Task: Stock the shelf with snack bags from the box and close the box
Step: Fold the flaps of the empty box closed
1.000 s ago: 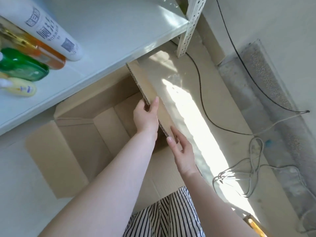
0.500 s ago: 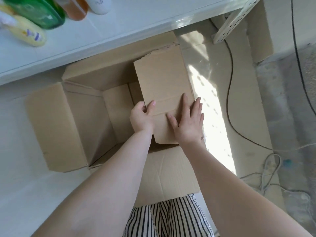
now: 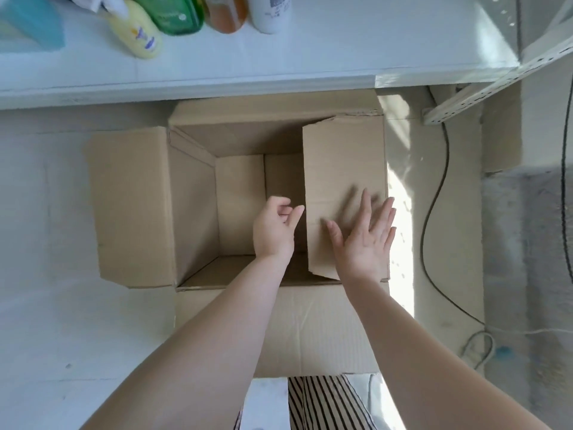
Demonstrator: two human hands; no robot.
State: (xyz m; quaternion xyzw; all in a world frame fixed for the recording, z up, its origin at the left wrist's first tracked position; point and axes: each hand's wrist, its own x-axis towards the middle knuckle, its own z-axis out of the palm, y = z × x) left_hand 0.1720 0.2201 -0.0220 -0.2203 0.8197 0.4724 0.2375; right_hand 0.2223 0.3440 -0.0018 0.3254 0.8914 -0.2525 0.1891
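Folding the right-hand flap (image 3: pixel 344 187) down over the cardboard box (image 3: pixel 192 212) at frame centre, a person now has it lying nearly flat across the box's right side; 1 s ago it stood on edge, and 0.5 s ago it was only part-way over. The right hand (image 3: pixel 364 243) lies on the flap w/ fingers spread and straight, blurred by motion. The left hand (image 3: pixel 274 229) hangs over the opening just left of the flap's edge, fingers loosely curled, gripping nothing. The box interior shows bare cardboard, no snack bags visible, so stocking looks done and closing has begun: one flap of four is down. The left flap (image 3: pixel 130 206) at centre left, the far flap under the shelf (image 3: pixel 341 66) and the near flap (image 3: pixel 294 330) at lower centre remain splayed out. Bottles along the top edge, yellow (image 3: pixel 139 34), green (image 3: pixel 178 13), orange (image 3: pixel 226 13) and white (image 3: pixel 269 10), carry labels; print is too small and cropped to read, and no brand can be made out.
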